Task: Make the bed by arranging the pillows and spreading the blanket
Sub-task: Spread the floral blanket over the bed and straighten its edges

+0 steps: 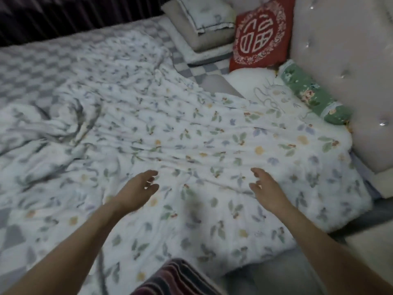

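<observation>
light: dim, flat | shadows: soft | focus: soft, motion-blurred throughout | edges: wide-angle bending

One sign on the bed
A red cushion [262, 33] at the headboard end bears a large white 福 character, ringed by ornament.

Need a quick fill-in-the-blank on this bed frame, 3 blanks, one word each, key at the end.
1. The square cushion leaning against the headboard is ____ with a white emblem.
2. The floral blanket lies over a sheet with a grey and white ____ pattern.
3. The left hand and right hand both hold ____.

Missing words: red; checked; nothing
</observation>
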`<act>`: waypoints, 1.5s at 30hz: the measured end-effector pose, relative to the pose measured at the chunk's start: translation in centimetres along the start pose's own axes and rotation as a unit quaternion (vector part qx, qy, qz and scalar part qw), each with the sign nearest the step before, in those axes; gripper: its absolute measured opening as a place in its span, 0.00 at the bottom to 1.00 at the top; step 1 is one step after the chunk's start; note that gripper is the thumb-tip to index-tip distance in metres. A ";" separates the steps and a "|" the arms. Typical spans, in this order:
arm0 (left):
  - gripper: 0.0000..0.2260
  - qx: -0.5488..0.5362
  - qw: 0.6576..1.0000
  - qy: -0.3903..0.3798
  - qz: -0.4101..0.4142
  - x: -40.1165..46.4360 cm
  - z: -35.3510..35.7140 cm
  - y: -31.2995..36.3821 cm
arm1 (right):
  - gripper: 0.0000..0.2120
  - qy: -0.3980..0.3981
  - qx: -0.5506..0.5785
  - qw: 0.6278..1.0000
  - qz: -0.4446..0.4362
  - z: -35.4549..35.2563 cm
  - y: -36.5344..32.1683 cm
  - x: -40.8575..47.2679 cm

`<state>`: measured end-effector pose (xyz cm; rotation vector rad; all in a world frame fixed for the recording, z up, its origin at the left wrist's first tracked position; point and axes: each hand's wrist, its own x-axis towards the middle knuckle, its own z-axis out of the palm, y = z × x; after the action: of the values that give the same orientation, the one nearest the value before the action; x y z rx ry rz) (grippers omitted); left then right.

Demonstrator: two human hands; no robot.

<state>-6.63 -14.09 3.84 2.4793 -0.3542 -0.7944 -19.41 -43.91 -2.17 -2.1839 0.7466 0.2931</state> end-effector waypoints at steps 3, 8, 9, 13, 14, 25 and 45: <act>0.18 -0.027 0.998 0.048 -0.026 -7.1 -3.8 -8.1 | 0.21 -0.037 -0.048 0.995 -0.081 6.7 -7.3 -5.1; 0.18 -0.094 0.980 0.143 -0.103 -20.1 -9.6 -20.7 | 0.21 -0.116 -0.099 0.968 -0.197 16.3 -19.2 -12.9; 0.18 -0.110 0.972 0.167 -0.128 -23.8 -11.2 -23.3 | 0.21 -0.134 -0.110 0.958 -0.227 18.7 -22.5 -14.8; 0.18 -0.138 0.944 0.235 -0.185 -31.7 -13.2 -29.4 | 0.21 -0.190 -0.163 0.917 -0.312 24.1 -29.7 -19.3; 0.18 -0.145 0.937 0.255 -0.189 -33.1 -13.3 -30.7 | 0.21 -0.204 -0.175 0.907 -0.324 25.3 -31.2 -20.0; 0.17 -0.223 0.919 0.259 -0.197 -38.0 -13.9 -39.9 | 0.22 -0.289 -0.240 0.864 -0.334 39.3 -37.9 -23.6; 0.15 -0.216 0.948 0.119 -0.201 -29.5 -22.5 -59.6 | 0.27 -0.172 -0.246 0.953 0.050 60.2 -38.6 -11.2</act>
<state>-11.23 55.88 1.19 2.2086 0.3897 -0.6276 -3.20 25.76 -13.27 -2.4575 0.6328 0.9747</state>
